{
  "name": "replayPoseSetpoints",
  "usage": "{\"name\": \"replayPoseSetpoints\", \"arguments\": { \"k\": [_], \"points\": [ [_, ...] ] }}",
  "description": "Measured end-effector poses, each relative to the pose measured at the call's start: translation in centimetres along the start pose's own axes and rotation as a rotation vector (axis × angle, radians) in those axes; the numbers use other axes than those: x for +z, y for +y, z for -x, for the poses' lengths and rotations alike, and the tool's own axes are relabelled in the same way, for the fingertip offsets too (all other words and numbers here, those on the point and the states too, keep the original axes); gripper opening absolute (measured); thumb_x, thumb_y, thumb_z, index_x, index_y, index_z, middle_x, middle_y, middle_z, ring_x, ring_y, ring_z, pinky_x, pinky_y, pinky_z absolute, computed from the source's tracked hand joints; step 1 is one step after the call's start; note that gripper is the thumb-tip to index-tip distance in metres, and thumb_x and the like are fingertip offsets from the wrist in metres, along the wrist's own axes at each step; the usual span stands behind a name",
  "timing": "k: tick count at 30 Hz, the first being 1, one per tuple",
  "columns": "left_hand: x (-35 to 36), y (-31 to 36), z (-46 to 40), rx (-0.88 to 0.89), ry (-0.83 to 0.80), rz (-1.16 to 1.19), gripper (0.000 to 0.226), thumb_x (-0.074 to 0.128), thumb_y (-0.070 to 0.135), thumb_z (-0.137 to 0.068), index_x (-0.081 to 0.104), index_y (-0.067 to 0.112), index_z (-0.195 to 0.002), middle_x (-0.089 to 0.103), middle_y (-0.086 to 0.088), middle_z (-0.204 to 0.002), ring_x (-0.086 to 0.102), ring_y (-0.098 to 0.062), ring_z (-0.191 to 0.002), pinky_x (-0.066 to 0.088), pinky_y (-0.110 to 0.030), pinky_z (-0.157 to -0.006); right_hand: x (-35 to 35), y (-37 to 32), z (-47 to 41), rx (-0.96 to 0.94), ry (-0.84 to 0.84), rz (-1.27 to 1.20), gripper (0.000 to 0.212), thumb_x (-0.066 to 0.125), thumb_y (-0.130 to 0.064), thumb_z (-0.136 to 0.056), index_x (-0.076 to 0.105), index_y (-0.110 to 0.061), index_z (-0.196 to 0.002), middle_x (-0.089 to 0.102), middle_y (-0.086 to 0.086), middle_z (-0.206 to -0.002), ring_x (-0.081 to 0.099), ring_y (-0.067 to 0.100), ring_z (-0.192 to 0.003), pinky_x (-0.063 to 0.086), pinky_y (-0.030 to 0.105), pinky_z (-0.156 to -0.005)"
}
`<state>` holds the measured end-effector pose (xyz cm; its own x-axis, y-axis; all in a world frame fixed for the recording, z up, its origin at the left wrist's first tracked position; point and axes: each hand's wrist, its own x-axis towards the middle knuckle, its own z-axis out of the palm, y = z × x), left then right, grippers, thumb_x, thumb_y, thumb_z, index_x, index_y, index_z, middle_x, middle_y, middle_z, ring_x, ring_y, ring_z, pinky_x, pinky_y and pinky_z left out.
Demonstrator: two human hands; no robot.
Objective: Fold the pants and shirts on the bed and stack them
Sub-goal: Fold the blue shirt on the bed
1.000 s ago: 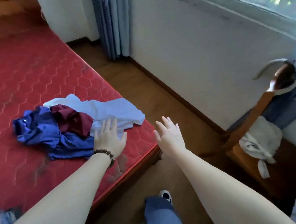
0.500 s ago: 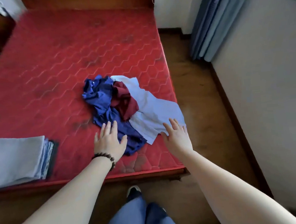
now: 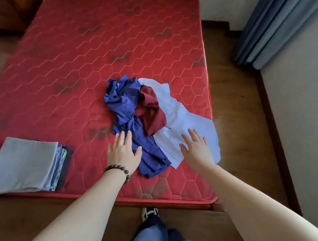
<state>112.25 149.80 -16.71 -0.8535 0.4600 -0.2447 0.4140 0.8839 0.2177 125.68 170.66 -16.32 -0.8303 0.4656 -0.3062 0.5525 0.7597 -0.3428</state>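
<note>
Two bare hands reach out over the near part of the bed, both flat with fingers spread and gripping nothing. The left hand [image 3: 123, 154], with a brown bead bracelet [image 3: 118, 170] at its wrist, lies palm down over the near left edge of the crumpled blue garment [image 3: 126, 111]; its thumb overlaps the blue cloth, while the fingers point up the bed over the red mattress [image 3: 70, 57]. The right hand [image 3: 196, 149] is spread over the pale lavender-white garment [image 3: 185, 117], near its lower edge; whether the palm presses the cloth or hovers just above it cannot be told.

Between those two pieces sits a bunched maroon garment [image 3: 150, 109], lying partly on top of the blue one at its left and the pale one at its right. The three form one loose, unfolded heap toward the right half of the mattress, the pale piece reaching to the bed's right edge and slightly beyond it.

Well apart to the left, at the near edge of the mattress, rests a stack of folded clothes [image 3: 25, 165], a grey piece on top and thin layers of blue, green-patterned and dark cloth showing along its right side.

The mattress is quilted in a hexagon pattern. Below its near edge the person's jeans [image 3: 158, 239] and one shoe [image 3: 150, 213] stand on the wooden floor [image 3: 235, 97]. A blue-grey curtain [image 3: 280, 13] hangs at the upper right beside a plain wall.
</note>
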Motion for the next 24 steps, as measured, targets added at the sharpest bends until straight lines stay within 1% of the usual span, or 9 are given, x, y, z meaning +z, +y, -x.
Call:
{"name": "replayPoseSetpoints", "arguments": {
  "k": [7, 13, 19, 21, 24],
  "points": [
    [0.4, -0.2, -5.5, 0.033, -0.042, -0.001, 0.069, 0.038, 0.05, -0.096, 0.018, 0.019, -0.153, 0.018, -0.004, -0.16, 0.01, -0.021, -0.148, 0.017, -0.045, -0.117, -0.2, -0.2, -5.5, -0.003, -0.004, 0.038, 0.048, 0.033, -0.035, -0.103, 0.032, -0.02, -0.149, 0.013, 0.006, -0.161, 0.002, 0.021, -0.149, 0.004, 0.045, -0.12],
    [1.3, -0.8, -10.2, -0.008, -0.026, -0.006, 0.07, 0.037, 0.051, -0.096, 0.016, 0.018, -0.154, 0.016, -0.004, -0.161, 0.009, -0.02, -0.149, 0.016, -0.042, -0.118, 0.8, -0.1, -11.5, -0.075, -0.039, 0.082, 0.047, 0.033, -0.036, -0.102, 0.033, -0.022, -0.147, 0.014, 0.004, -0.161, 0.003, 0.02, -0.149, 0.003, 0.044, -0.12],
    [5.2, -4.6, -17.7, -0.136, -0.014, -0.005, 0.072, 0.035, 0.055, -0.096, 0.012, 0.018, -0.154, 0.013, -0.007, -0.161, 0.008, -0.022, -0.149, 0.018, -0.042, -0.118, 6.4, -1.9, -21.9, -0.201, -0.139, 0.112, 0.052, 0.034, -0.039, -0.101, 0.028, -0.024, -0.151, 0.009, 0.002, -0.162, -0.002, 0.017, -0.149, -0.001, 0.041, -0.12],
    [6.9, -6.3, -20.7, -0.195, 0.01, 0.018, 0.075, 0.035, 0.058, -0.094, 0.012, 0.018, -0.154, 0.012, -0.008, -0.161, 0.008, -0.023, -0.149, 0.017, -0.043, -0.118, 9.0, -3.4, -26.1, -0.26, -0.145, 0.129, 0.055, 0.038, -0.041, -0.099, 0.027, -0.025, -0.151, 0.008, 0.001, -0.162, -0.002, 0.016, -0.149, -0.001, 0.041, -0.12],
    [9.6, -8.6, -25.5, -0.269, 0.06, 0.042, 0.083, 0.035, 0.065, -0.091, 0.012, 0.017, -0.154, 0.015, -0.012, -0.16, 0.01, -0.024, -0.148, 0.017, -0.041, -0.118, 12.6, -6.0, -32.6, -0.354, -0.124, 0.17, 0.065, 0.044, -0.048, -0.096, 0.021, -0.026, -0.152, 0.004, 0.001, -0.162, -0.004, 0.017, -0.149, 0.0, 0.041, -0.119]
  ]
}}
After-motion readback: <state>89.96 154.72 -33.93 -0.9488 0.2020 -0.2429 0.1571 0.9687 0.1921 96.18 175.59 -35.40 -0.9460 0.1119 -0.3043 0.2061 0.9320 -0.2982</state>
